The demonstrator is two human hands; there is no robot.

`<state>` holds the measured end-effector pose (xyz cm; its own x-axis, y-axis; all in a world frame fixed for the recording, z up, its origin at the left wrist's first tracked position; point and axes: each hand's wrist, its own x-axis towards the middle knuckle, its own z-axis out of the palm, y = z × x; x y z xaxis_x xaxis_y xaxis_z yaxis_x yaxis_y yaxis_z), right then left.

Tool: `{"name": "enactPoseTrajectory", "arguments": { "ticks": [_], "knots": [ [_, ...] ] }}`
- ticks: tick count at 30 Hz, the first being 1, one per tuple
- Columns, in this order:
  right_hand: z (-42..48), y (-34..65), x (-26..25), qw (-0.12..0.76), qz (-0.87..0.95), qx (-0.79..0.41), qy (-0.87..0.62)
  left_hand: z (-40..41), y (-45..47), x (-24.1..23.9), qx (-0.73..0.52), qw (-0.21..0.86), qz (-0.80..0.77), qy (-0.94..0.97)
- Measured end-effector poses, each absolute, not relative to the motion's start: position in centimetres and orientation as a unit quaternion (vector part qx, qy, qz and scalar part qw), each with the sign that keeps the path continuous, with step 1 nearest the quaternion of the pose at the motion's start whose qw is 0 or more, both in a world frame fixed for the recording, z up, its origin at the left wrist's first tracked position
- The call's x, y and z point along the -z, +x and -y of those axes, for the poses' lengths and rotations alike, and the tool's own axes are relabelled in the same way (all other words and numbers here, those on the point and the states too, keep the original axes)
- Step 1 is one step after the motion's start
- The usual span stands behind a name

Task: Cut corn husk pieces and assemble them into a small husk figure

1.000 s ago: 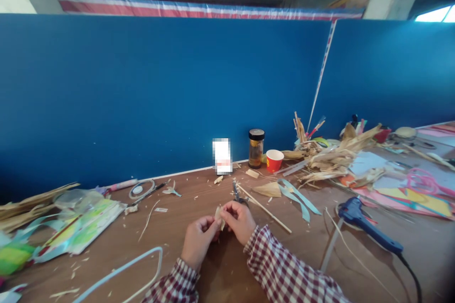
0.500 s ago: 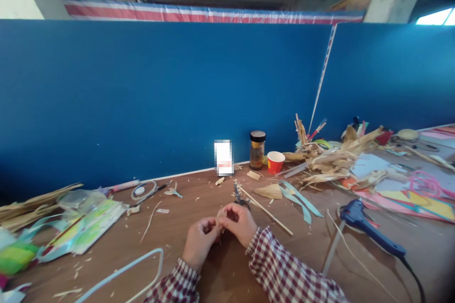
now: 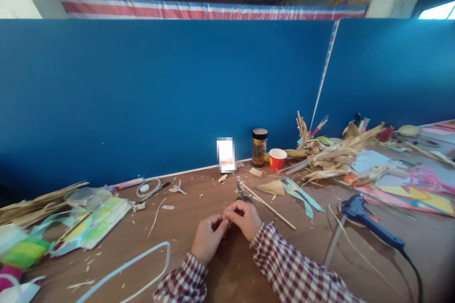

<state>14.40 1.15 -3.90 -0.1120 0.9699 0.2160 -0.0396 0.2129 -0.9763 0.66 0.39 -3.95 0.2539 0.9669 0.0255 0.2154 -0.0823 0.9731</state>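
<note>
My left hand (image 3: 208, 238) and my right hand (image 3: 245, 218) meet over the brown table (image 3: 185, 241), fingers curled and pinched together. Between the fingertips sits a small pale strip of dried husk (image 3: 225, 220), mostly hidden by the fingers. Small scissors (image 3: 241, 192) lie just beyond my right hand, and a thin wooden stick (image 3: 267, 205) runs off to the right of it.
A blue glue gun (image 3: 369, 225) with its cord lies at right. A jar (image 3: 259, 147) and red paper cup (image 3: 277, 159) stand by the blue partition, beside a heap of dried husks (image 3: 337, 156). Coloured papers (image 3: 81, 227) and a pale blue loop (image 3: 124, 267) lie left.
The pale husk piece stood up visibly between my fingers a second ago; now my fingers close round it and hide most of it. The view shifted slightly.
</note>
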Motion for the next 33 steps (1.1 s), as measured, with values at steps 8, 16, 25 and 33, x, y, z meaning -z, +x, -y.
{"name": "enactPoseTrajectory", "arguments": {
  "ticks": [8,16,25,33],
  "knots": [
    [-1.0,14.4,3.3,0.534,0.567,-0.472,-0.414,-0.2,0.8,3.7,-0.366,0.494,-0.489,0.618],
    [-1.3,14.6,3.9,0.520,0.600,-0.416,-0.443,-0.2,0.9,3.4,-0.351,0.510,-0.497,0.608],
    [-2.0,15.5,3.3,0.539,0.557,-0.430,-0.462,-0.2,0.9,3.7,-0.375,0.509,-0.492,0.598],
    [-1.5,15.2,3.3,0.492,0.619,-0.444,-0.422,-0.6,0.7,4.0,-0.404,0.528,-0.480,0.573]
  ]
}}
